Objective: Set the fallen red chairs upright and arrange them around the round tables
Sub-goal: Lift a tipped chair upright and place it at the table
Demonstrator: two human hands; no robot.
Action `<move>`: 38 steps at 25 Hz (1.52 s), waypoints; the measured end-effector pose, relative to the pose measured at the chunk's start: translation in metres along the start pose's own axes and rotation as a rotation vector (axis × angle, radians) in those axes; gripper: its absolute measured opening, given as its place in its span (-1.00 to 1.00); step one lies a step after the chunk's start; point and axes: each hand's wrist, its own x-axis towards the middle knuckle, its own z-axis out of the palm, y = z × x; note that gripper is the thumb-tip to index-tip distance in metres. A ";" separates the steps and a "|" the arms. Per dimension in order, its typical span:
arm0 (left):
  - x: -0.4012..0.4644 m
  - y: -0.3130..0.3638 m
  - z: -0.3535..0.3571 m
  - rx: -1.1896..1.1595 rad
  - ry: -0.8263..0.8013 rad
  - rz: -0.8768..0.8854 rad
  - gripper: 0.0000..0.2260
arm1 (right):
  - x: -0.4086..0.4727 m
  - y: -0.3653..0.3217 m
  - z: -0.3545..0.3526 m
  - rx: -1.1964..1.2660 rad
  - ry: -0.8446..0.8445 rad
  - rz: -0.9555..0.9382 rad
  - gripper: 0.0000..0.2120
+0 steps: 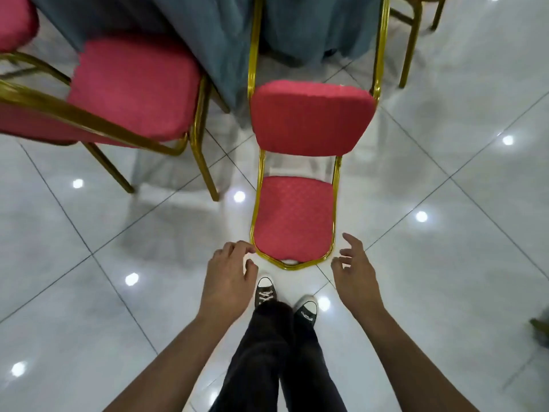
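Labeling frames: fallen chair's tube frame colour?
Gold, on the fallen chair; head view.

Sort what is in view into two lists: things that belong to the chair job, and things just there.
Belongs to the job:
- fallen red chair, lying on its back
- left hand and right hand, open beside its backrest top
- upright red chair
- table's grey-blue cloth

Just there:
- tiled floor
- black sneakers
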 end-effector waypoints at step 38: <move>0.026 0.139 -0.043 -0.160 -0.188 -0.566 -0.47 | 0.060 0.004 -0.218 0.052 0.213 0.398 -0.57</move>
